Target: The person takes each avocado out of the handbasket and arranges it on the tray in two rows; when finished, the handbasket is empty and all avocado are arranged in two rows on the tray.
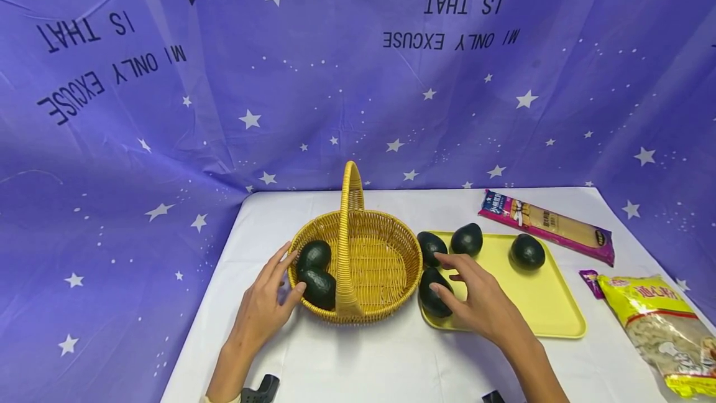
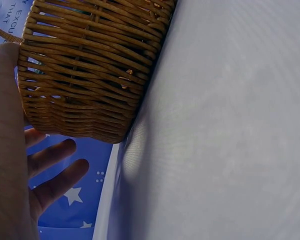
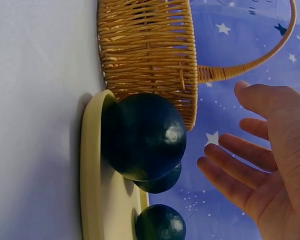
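Note:
A yellow wicker basket [image 1: 386, 260] with a tall arched handle holds two dark green avocados [image 1: 314, 256] at its left side. My left hand [image 1: 263, 306] spreads its fingers and thumb along the basket's left rim, and in the left wrist view its fingers [image 2: 60, 180] extend past the wicker wall. On the yellow tray [image 1: 514, 303] lie several more avocados [image 1: 527, 252]. My right hand [image 1: 483, 297] hovers over the tray's left end with fingers apart, close over the near avocado [image 1: 433, 294] and the one behind it. The right wrist view shows its palm [image 3: 285, 200] holding nothing.
The tray's left edge stands against the basket's right side. Behind the tray lies a long purple packet of noodles [image 1: 550, 226]. A yellow and clear food bag [image 1: 665, 328] lies at the right, beside a small purple packet [image 1: 592, 283]. A purple starry cloth [image 1: 335, 92] hangs behind the white table.

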Available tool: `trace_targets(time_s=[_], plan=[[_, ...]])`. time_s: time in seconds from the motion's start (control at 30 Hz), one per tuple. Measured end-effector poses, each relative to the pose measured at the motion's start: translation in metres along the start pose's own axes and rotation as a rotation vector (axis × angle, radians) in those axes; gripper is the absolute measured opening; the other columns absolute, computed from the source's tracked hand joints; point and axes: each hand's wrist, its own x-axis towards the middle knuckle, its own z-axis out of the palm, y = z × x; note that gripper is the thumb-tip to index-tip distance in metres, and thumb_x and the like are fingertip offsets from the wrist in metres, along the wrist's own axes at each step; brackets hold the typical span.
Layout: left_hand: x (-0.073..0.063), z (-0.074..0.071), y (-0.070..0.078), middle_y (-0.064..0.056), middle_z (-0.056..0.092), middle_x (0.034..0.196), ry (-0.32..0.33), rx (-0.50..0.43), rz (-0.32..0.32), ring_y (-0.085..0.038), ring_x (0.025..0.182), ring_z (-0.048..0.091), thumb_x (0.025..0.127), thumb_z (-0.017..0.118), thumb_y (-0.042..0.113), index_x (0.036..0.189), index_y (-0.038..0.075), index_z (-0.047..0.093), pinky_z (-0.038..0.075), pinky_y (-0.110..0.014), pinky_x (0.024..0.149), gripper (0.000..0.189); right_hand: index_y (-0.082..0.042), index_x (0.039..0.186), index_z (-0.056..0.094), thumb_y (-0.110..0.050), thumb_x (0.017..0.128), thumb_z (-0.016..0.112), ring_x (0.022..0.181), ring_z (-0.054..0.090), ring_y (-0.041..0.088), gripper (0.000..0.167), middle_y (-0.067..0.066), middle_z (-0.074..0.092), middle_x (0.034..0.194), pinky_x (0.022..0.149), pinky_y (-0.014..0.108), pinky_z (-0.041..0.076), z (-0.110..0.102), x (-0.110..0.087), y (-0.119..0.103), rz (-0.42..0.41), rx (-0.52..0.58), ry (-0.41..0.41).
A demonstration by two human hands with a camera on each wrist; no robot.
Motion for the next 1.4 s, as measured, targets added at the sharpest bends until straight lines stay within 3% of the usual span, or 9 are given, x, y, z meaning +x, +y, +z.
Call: trace_targets(time_s=[0.67, 1.17, 1.4], plan=[[-0.002, 0.001, -0.001, -0.004, 0.044, 0.169, -0.007, 0.009, -0.009, -0.015, 0.087, 0.063, 0.1, 0.075, 0.033, 0.157, 0.011, 0.056, 0.053, -0.035, 0.07, 0.064, -0.009, 0.145, 0.063, -0.016, 0.095, 0.085, 0.1, 0.077, 0.027, 0.055, 0.01, 0.07, 0.128, 0.086, 0.045, 0.065, 0.005, 0.01, -0.009, -0.063, 0.016, -0.007], [-0.001, 0.0, 0.0, -0.005, 0.045, 0.169, -0.007, 0.02, -0.003, -0.015, 0.09, 0.065, 0.099, 0.075, 0.032, 0.158, 0.011, 0.056, 0.056, -0.041, 0.075, 0.065, -0.014, 0.144, 0.063, -0.018, 0.095, 0.085, 0.1, 0.076, 0.022, 0.053, 0.001, 0.07, 0.131, 0.085, 0.041, 0.064, 0.011, 0.021, -0.017, -0.135, 0.022, -0.014], [0.0, -0.002, 0.0, -0.005, 0.046, 0.169, -0.006, 0.024, -0.002, -0.019, 0.097, 0.07, 0.099, 0.076, 0.033, 0.159, 0.011, 0.053, 0.059, -0.048, 0.087, 0.069, -0.014, 0.144, 0.064, -0.022, 0.097, 0.083, 0.105, 0.075, 0.021, 0.052, -0.001, 0.069, 0.133, 0.088, 0.039, 0.064, 0.015, 0.028, -0.022, -0.132, 0.009, -0.036]])
